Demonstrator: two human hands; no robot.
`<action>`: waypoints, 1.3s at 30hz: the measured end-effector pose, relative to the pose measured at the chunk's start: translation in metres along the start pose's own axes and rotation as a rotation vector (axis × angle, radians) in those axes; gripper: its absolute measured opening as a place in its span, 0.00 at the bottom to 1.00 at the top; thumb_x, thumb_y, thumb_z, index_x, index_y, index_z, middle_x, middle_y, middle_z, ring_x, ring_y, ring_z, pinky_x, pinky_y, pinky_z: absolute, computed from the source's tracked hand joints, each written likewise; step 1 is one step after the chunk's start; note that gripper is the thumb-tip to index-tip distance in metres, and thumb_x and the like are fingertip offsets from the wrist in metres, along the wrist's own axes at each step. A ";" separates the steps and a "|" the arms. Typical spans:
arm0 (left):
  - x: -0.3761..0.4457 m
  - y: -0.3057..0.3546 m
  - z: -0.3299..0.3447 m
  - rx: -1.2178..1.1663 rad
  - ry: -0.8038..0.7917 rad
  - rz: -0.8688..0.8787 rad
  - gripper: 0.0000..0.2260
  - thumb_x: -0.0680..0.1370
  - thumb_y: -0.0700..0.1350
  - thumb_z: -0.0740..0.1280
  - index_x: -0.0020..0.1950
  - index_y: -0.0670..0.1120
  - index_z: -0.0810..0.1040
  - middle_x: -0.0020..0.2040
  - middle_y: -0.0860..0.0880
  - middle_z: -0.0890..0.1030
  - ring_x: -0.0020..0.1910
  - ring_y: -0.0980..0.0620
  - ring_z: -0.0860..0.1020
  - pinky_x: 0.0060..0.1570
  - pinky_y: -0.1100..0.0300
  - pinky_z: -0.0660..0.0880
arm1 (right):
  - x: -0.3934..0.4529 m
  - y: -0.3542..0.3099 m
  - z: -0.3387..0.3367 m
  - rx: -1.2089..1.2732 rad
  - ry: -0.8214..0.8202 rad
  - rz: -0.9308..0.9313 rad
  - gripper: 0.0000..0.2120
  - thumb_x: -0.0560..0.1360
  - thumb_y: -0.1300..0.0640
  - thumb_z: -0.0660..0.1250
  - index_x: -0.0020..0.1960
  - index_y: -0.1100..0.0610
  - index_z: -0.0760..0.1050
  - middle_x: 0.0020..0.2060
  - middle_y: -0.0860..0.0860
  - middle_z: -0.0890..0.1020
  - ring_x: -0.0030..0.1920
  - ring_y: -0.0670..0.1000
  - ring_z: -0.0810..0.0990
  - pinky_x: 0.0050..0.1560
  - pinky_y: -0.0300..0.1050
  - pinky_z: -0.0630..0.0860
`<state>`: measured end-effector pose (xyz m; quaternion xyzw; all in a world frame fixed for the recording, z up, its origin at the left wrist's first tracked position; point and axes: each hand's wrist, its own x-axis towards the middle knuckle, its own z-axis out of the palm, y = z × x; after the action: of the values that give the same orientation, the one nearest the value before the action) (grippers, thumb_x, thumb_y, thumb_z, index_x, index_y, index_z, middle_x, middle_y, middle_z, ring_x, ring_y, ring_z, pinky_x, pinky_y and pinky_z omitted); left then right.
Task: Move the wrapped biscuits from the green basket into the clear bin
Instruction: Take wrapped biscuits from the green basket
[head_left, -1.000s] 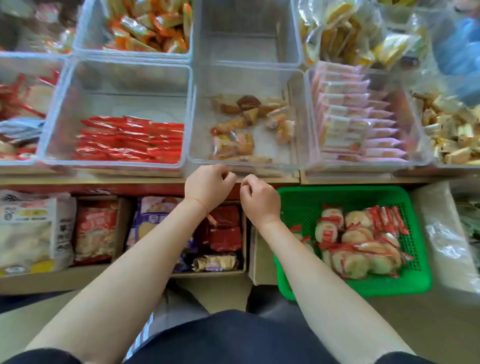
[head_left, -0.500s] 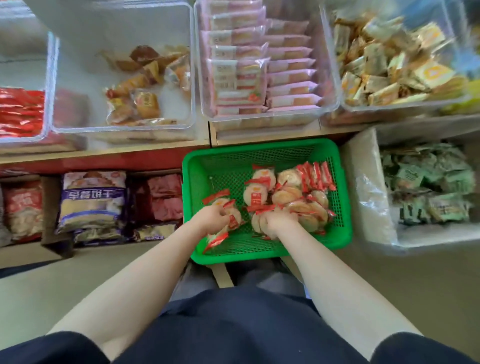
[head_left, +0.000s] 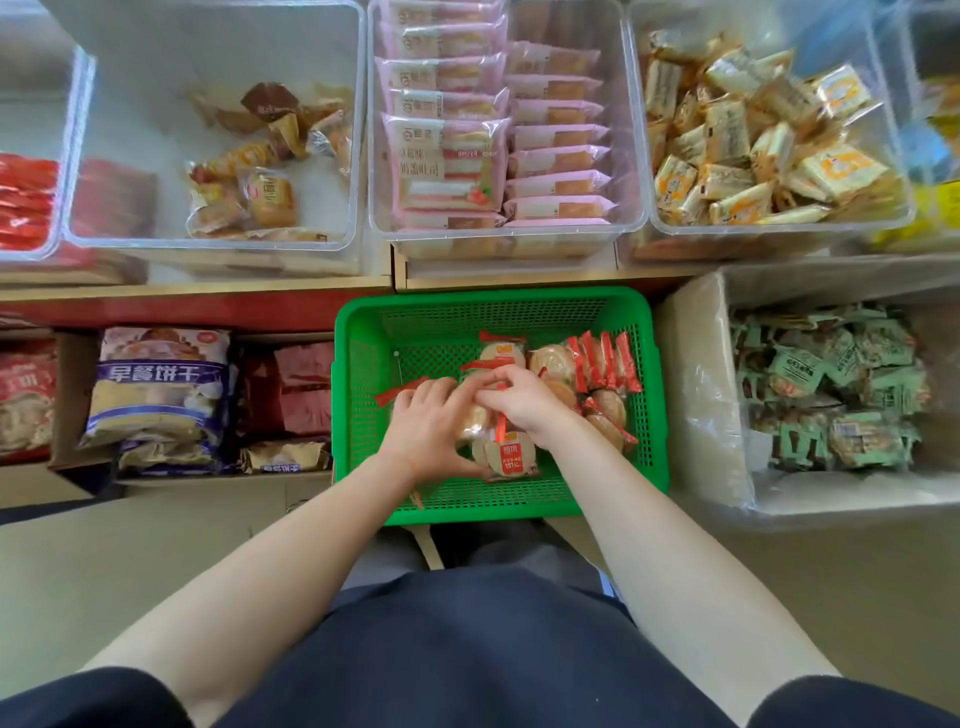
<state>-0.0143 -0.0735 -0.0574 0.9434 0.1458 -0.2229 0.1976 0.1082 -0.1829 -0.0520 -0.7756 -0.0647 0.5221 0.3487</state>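
Wrapped biscuits (head_left: 511, 452): round pale biscuits in clear wrappers with red ends, piled in the middle and right of the green basket; one packet with a printed label lies nearest the person, and a row of red-edged packets stands on edge at the far right of the pile.
Green basket (head_left: 363, 415): perforated plastic, set on the floor below the shelf edge, between an open carton of bagged snacks on its left and a plastic-lined box on its right.
Left hand (head_left: 431, 428): inside the basket, fingers curled round a clump of wrapped biscuits, thumb tucked under the packets near the labelled one.
Right hand (head_left: 524, 402): also in the basket, touching the left hand; its fingers are bent over the top of the same clump, gripping the packets from the right.
Clear bin (head_left: 218, 130): on the shelf above and to the left of the basket, holding a few brown and orange wrapped pastries on its right half, the left half bare.
Neighbouring bins: one with stacked pink-wrapped cake slices (head_left: 447, 130) directly above the basket; one of yellow-and-white packets (head_left: 753, 140) further right; red packets (head_left: 26, 202) at the far left.
Lined box (head_left: 831, 384): full of green-wrapped snacks, just beside the basket.
Person: dark top and bare forearms at the bottom of the view.
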 end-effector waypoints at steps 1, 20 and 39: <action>0.000 0.004 -0.002 0.063 0.000 0.034 0.47 0.60 0.71 0.63 0.75 0.54 0.57 0.65 0.49 0.72 0.66 0.45 0.69 0.64 0.45 0.65 | -0.001 -0.001 0.001 0.095 -0.011 0.024 0.06 0.77 0.56 0.70 0.52 0.52 0.75 0.53 0.53 0.81 0.50 0.54 0.82 0.52 0.52 0.81; -0.012 -0.041 -0.006 -1.670 -0.166 -0.787 0.17 0.77 0.56 0.66 0.59 0.47 0.77 0.42 0.44 0.83 0.35 0.47 0.80 0.43 0.53 0.76 | 0.015 0.048 0.024 -1.021 -0.070 0.064 0.23 0.75 0.56 0.66 0.70 0.55 0.71 0.72 0.57 0.66 0.73 0.59 0.61 0.73 0.60 0.60; -0.033 -0.133 -0.102 -2.082 -0.261 -0.495 0.21 0.78 0.58 0.62 0.63 0.45 0.77 0.57 0.43 0.82 0.55 0.43 0.81 0.62 0.43 0.72 | -0.016 -0.103 0.056 0.449 -0.168 -0.031 0.11 0.79 0.48 0.65 0.54 0.55 0.80 0.47 0.51 0.86 0.47 0.49 0.84 0.51 0.45 0.78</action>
<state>-0.0536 0.0818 0.0015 0.2250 0.4285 -0.1219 0.8665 0.0806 -0.0870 0.0115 -0.6314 0.0122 0.5807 0.5138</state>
